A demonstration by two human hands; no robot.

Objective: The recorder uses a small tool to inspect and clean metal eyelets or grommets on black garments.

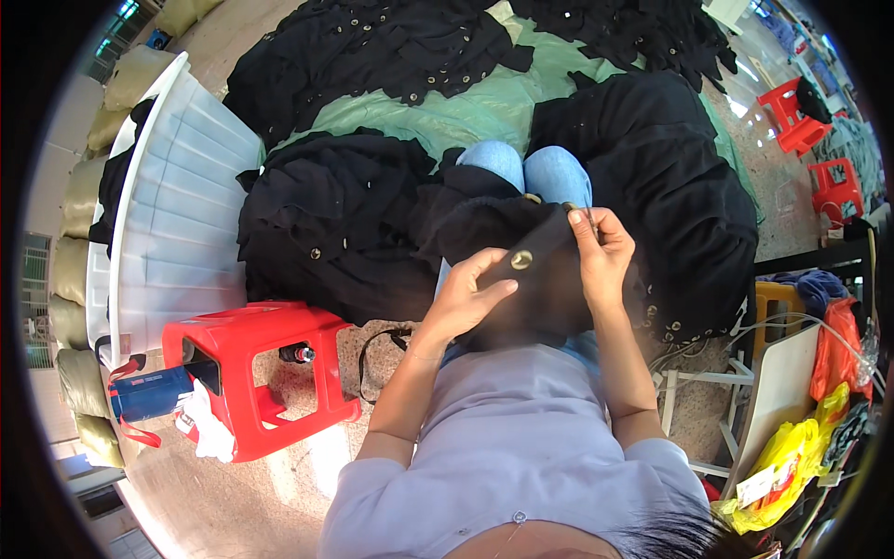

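Head view: black garment worked over lap

Left hand (463,298) cupped under black garment (545,279), thumb beside brass button (521,259). Right hand (603,253) pinching garment's upper edge. Garment draped across knees. Red stool (265,373) at left, black clothing pile (326,224) beyond.

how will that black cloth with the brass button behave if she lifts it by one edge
The black cloth with the brass button probably flops: it drapes over the knees. Likely light, since the left hand and right hand pinch it with fingertips.

Garment (521,270) on the lap, stool (256,373) left, piles (372,47) probably on sheeting ahead
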